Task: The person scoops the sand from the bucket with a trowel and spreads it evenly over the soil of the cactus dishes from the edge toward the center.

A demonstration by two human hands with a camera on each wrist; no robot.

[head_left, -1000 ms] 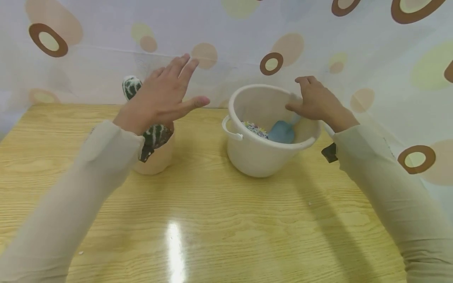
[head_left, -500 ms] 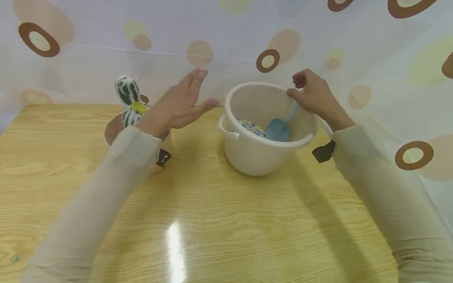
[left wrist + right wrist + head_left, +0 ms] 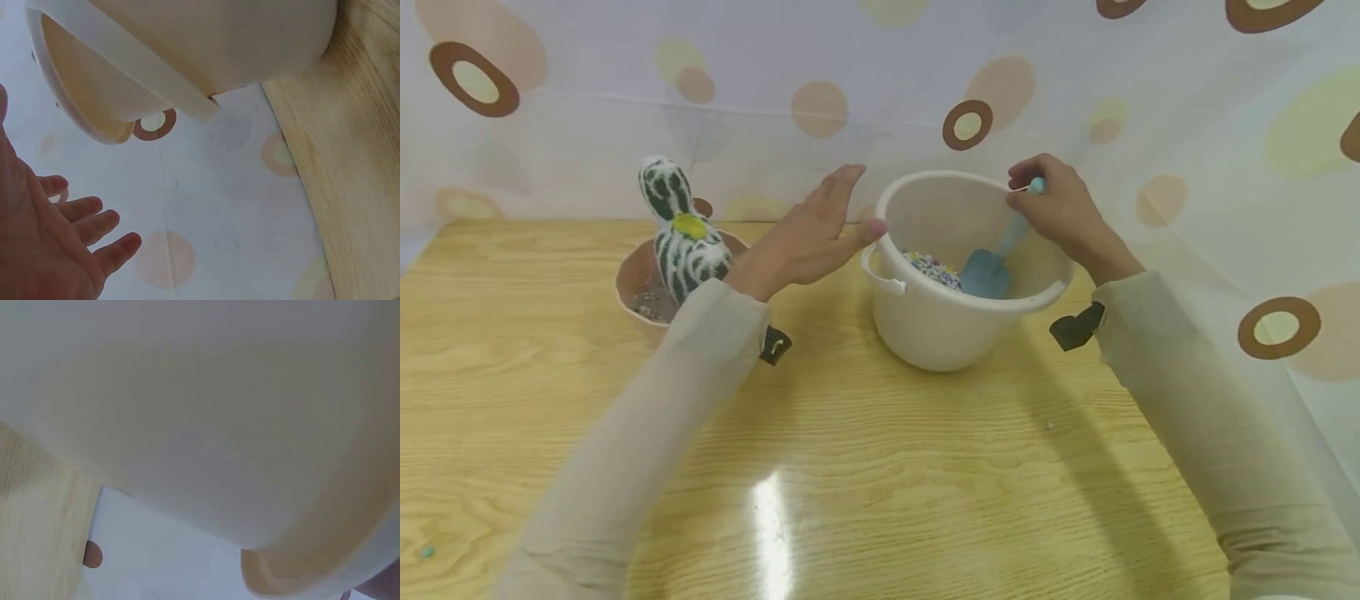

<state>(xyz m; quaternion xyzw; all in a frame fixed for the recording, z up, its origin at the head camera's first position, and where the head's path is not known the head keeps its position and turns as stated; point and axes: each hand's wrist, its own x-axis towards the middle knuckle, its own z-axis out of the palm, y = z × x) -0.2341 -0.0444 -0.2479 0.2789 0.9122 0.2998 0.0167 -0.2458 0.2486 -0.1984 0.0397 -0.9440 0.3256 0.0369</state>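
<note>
A white bucket [image 3: 940, 337] stands on the table, holding small multicoloured granules [image 3: 934, 271] and a blue toy shovel [image 3: 987, 275]. My right hand [image 3: 1063, 208], over the bucket's far right rim, pinches the top of the shovel's handle; its blade rests low inside. In the right wrist view the bucket [image 3: 187, 431] hides nearly all of that hand. My left hand [image 3: 812, 242] is beside the bucket's left rim, fingers extended, holding nothing. The left wrist view shows this hand [image 3: 50, 244] apart from the bucket [image 3: 250, 37].
Left of the left hand, a brown pot [image 3: 634, 279] holds a green-and-white knitted cactus [image 3: 692, 258] with a yellow patch. A patterned cloth [image 3: 865, 75] hangs behind the wooden table [image 3: 865, 467]. A small teal bit [image 3: 427, 552] lies at front left.
My left hand has moved right and slightly down, from above the cactus pot to the bucket's left rim. My right hand's fingers have closed on the shovel's handle.
</note>
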